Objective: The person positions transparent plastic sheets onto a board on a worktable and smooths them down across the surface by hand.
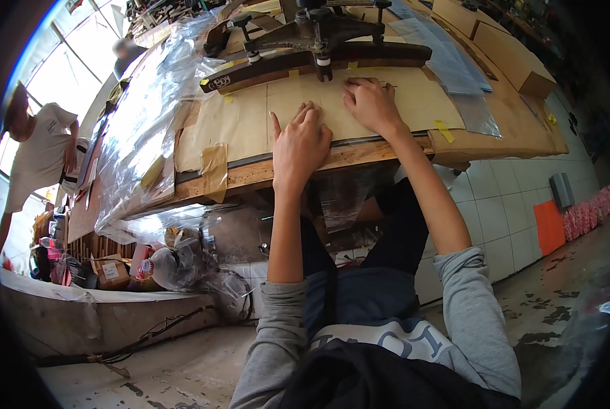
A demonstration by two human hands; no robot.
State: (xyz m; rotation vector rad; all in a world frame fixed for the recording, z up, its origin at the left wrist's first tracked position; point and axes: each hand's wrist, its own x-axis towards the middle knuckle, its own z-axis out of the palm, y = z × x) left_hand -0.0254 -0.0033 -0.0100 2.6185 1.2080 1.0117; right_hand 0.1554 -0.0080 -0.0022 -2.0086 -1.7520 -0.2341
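Note:
Both hands rest on a pale yellowish sheet (244,129) taped to the table. My left hand (299,143) lies near the sheet's front edge, its fingers apart and bent, with one finger pointing up to the left. Farther right and deeper on the sheet, my right hand (372,102) has curled fingers close to its surface; whether something small is under them is hidden. Beyond both hands a dark metal clamp frame (315,44) stands over a long curved bar (366,56). Brown tape (214,170) hangs over the table's front edge.
Clear plastic film (148,116) covers the table's left side. Transparent sheets (448,61) and a cardboard box (506,58) lie at the right. A person (42,143) stands at the far left. Bags and boxes (111,271) sit below left. An orange sheet (549,227) is on the tiled floor.

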